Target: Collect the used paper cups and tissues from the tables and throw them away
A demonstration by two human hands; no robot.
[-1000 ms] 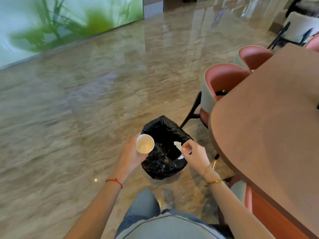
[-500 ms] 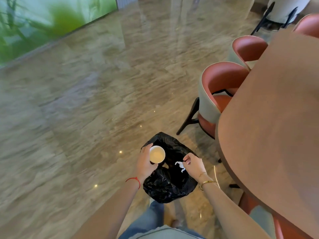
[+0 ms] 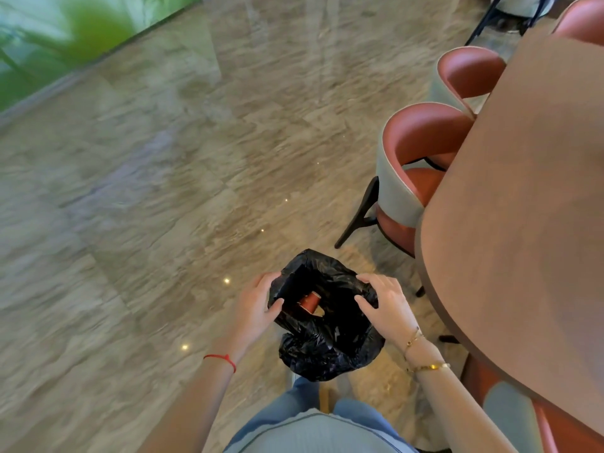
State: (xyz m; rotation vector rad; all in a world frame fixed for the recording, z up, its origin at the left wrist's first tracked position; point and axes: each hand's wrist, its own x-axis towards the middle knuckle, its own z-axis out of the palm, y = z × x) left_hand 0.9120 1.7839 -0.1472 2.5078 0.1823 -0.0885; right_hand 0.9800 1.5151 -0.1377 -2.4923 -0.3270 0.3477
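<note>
A single head-worn view looks steeply down and forward from standing height, close over both forearms. The floor [image 3: 137, 204] spreads toward ten o'clock (blurred there), and a table [image 3: 523, 223] fills the frame's three o'clock side.

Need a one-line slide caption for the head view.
Both hands, left and right, grip a black trash bag holding a paper cup.

Both hands hold a black trash bag [image 3: 330, 338] open above the marble floor [image 3: 147, 223]: the left hand [image 3: 258, 305] grips its left rim, the right hand [image 3: 385, 305] its right rim. Between the fingers [image 3: 366, 302], down inside, lies a paper cup [image 3: 309, 302] (reddish outside, tipped sideways). Right of the right fingers runs the brown tabletop [image 3: 523, 223].
</note>
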